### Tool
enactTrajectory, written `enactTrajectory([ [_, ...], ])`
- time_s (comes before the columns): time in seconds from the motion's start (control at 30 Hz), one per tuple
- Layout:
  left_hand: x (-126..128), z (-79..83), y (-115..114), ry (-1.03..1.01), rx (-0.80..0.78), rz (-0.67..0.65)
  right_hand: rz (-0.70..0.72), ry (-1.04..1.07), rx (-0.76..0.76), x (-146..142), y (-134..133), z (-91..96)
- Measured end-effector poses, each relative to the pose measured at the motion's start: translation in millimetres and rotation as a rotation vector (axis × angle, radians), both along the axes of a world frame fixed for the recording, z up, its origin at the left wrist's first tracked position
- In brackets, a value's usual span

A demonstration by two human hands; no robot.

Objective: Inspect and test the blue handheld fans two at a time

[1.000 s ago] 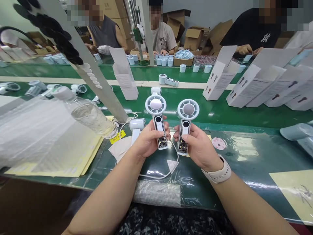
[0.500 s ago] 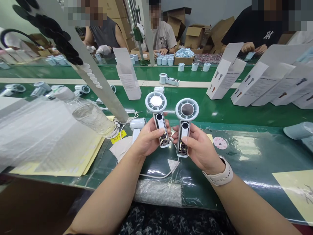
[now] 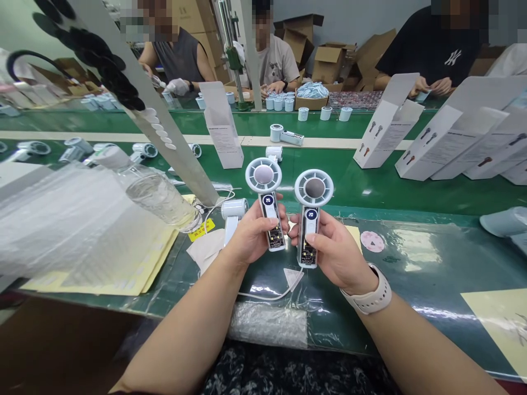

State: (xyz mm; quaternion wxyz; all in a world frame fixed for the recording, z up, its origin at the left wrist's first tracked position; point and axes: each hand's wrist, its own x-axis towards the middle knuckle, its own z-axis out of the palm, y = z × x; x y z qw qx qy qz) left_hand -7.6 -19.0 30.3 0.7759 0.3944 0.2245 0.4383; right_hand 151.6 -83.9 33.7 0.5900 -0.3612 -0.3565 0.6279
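White plastic handheld fans are gripped one to each hand: the left hand [image 3: 251, 238] is closed round the handle of the left fan [image 3: 263, 175], the right hand [image 3: 335, 252] round the right fan [image 3: 315, 187]. Both are held upright, side by side, round heads farthest from the wrists, above the green bench [image 3: 411, 258], the conveyor belt [image 3: 362, 186] beyond.

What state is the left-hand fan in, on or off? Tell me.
On: the handheld fan in the left hand shows a lit display reading 20.
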Motion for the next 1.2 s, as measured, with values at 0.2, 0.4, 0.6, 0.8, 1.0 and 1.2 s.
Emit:
enactTrajectory([
  [0.2,1.9,-2.9,2.4,0.068,-0.011,0.103,-0.027,-0.025,-0.049,-0.2,2.1,-5.9],
  [0.4,1.6,-0.4,-2.4,0.043,0.069,0.008,0.026,-0.038,0.028,-1.5,0.7,-5.0],
  [0.6,4.5,0.6,-2.6,0.094,0.035,0.008,0.0,-0.036,0.003,-0.2,1.6,-4.2],
  [0.8,6.1,0.3,-3.1,0.105,0.035,-0.019,-0.03,-0.008,-0.035,-2.7,2.7,-3.3],
  [1.0,6.5,-4.4,-3.8,0.086,0.008,-0.025,-0.032,-0.022,-0.043,-4.4,1.7,-1.4],
  [1.2,4.8,-4.9,-1.2,0.132,0.058,0.059,-0.058,-0.071,-0.092,-1.4,3.2,-1.2],
])
